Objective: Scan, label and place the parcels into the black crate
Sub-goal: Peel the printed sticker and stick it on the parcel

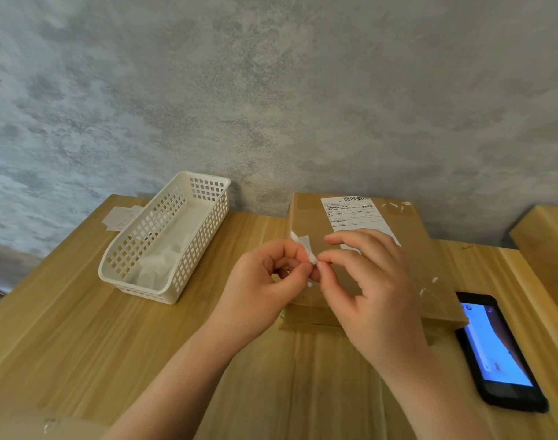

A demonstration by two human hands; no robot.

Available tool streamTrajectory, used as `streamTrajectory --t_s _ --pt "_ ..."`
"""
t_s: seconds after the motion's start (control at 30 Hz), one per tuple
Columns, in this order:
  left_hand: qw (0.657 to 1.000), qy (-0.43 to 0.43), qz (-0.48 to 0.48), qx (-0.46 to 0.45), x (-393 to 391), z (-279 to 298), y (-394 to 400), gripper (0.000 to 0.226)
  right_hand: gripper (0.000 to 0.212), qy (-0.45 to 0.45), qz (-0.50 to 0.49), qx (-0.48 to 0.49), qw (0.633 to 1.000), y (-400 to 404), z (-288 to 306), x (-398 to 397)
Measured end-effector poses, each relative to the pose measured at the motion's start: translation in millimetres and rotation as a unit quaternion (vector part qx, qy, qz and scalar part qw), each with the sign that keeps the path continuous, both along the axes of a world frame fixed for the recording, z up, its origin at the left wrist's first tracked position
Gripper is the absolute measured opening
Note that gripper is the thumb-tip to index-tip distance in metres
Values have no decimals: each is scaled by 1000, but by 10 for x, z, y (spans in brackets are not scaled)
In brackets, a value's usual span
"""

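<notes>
A brown cardboard parcel [306, 217] lies on the wooden table [80, 328] against the wall, with a white shipping label [353, 214] and barcode on its top. Above its near left part, my left hand [265, 287] and my right hand [369, 290] meet. Both pinch a small white label [306, 247] between thumb and fingertips. The label sticks up from the fingers, slightly crumpled. The black crate is not in view.
A white perforated basket [163, 242] with white paper scraps inside stands at the left. Loose paper sheets [118, 217] lie behind it. A black phone [496, 350] with a lit blue screen lies at the right. Another wooden surface [547, 242] rises at the far right.
</notes>
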State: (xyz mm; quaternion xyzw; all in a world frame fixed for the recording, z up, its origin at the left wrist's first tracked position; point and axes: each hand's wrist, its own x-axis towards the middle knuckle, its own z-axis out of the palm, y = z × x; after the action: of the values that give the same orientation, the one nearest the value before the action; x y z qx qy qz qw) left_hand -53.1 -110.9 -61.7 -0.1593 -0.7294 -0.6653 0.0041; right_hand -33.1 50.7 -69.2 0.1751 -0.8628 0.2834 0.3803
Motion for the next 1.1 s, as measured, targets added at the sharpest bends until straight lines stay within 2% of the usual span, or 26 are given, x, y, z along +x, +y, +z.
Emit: streamTrajectory --t_s 0.13,0.23,0.5,0.9,1.1 --pt "1000 -2 -7 11 13 33 -9 8 8 16 10 -24 1000 -2 34 23" --pt "1000 7 -10 0 16 30 -16 10 4 43 14 8 999 -11 36 45" --pt "992 79 6 -95 40 29 -21 7 11 56 3 26 998 -19 3 47" --pt "994 78 20 -79 49 34 -7 7 10 53 9 7 999 -38 -23 41" --pt "990 95 12 -104 41 55 -44 8 11 50 10 11 999 -32 -40 44"
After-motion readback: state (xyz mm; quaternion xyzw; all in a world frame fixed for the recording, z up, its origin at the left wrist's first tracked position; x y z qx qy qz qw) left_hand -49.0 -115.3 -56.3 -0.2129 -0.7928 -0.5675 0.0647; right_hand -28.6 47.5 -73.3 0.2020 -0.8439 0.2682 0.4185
